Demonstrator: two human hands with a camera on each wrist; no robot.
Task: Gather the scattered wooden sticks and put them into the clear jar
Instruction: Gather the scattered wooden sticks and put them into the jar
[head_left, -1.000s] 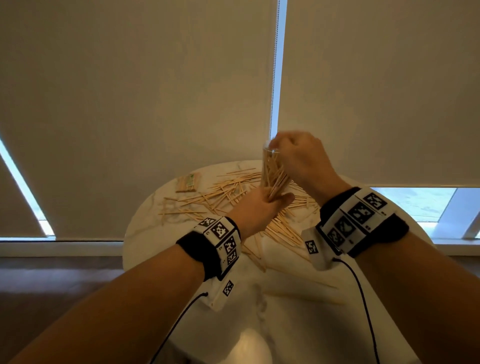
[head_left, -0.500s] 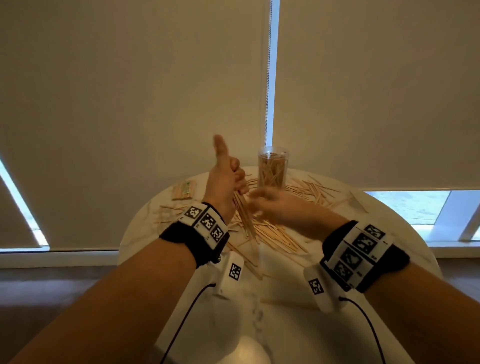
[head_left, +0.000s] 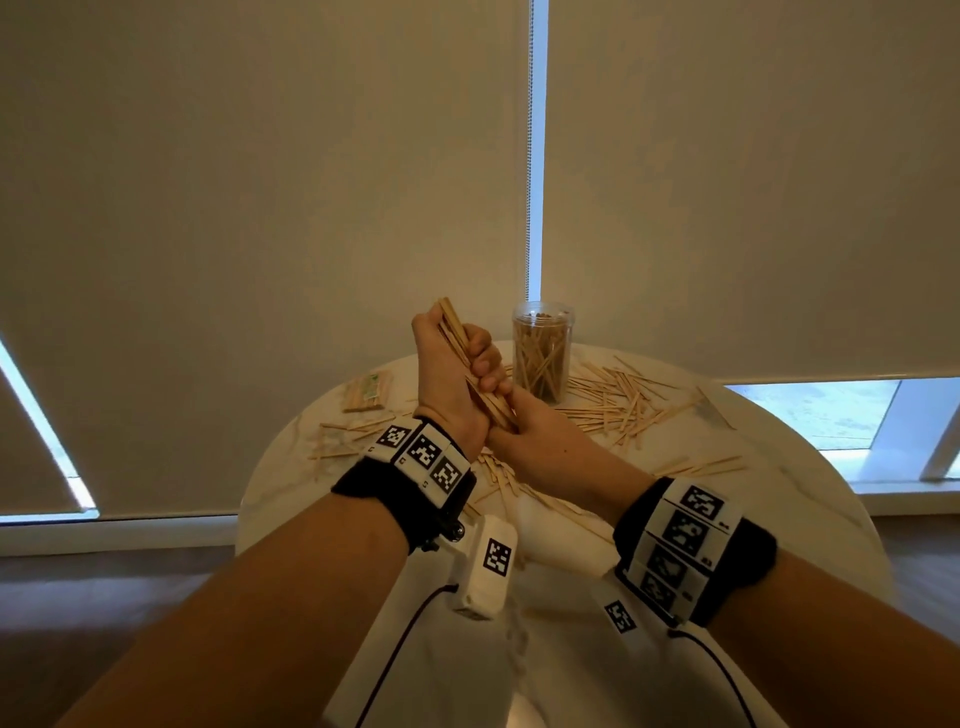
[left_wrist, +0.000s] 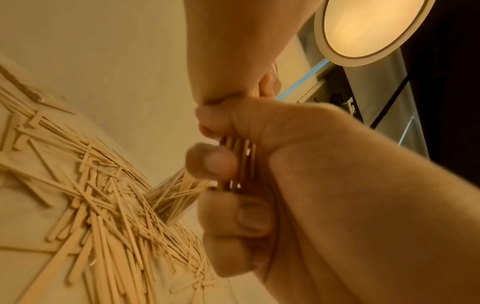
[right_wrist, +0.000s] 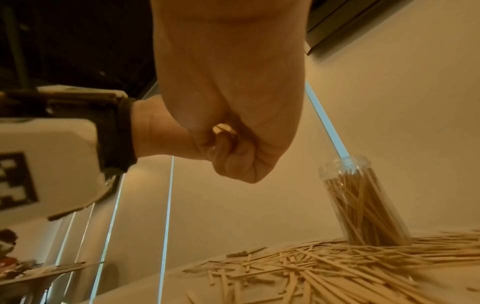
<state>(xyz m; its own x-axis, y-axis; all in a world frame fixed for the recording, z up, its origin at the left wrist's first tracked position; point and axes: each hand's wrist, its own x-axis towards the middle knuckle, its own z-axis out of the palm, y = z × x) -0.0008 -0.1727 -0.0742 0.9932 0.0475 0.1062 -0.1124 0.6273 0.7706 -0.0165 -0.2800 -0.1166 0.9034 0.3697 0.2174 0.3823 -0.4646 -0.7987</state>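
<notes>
Round and pale, your surface (head_left: 810, 519) carries scattered wooden sticks (head_left: 618, 405) around the clear jar (head_left: 543, 353), which stands upright at the far middle, partly filled. Just left of the jar, your left hand (head_left: 457, 374) is raised, fingers curled tight around a bundle of sticks (head_left: 457, 332). Your right hand (head_left: 524, 421) meets the bundle's lower end; its fingers are curled there, though their exact hold is hidden.

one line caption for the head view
Left hand grips a stick bundle beside the jar; right hand steadies it.
</notes>
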